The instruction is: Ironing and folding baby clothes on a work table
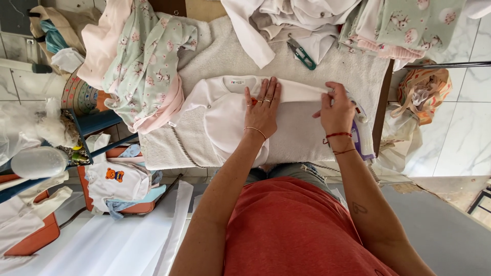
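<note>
Across the towel-covered table (317, 66), spread flat with collar away from the body: white baby garment (225, 117), one sleeve out to the left, the other side reaching toward the right edge. Judged well on the way, since the front lies smooth and unwrinkled; right portion apparently yet to be pressed.

Heaped at the table's far left, green printed sleepsuits (143, 61) over pink ones, loose and unfolded. At the far right corner, folded stack (404, 25) of the same print, neater, so likely finished pieces. Between them, crumpled white clothes (291, 20).

Below left, on the floor, orange bin (46, 232) and a second one beside it holding a white bodysuit (115, 179) with a bear motif plus bits of blue cloth. Hung off the right side, patterned bag (424, 92), stuffed with pale fabric.

Pressed palm-down on the garment's chest: left hand (262, 110), fingers straight and close together, gripping nothing. Near the right edge: right hand (336, 110), fingers curled tight around the handle of a white-and-purple iron (359, 140), mostly hidden behind the wrist.

Up by the white clothes, teal-handled snips (302, 53), lying untouched.
</note>
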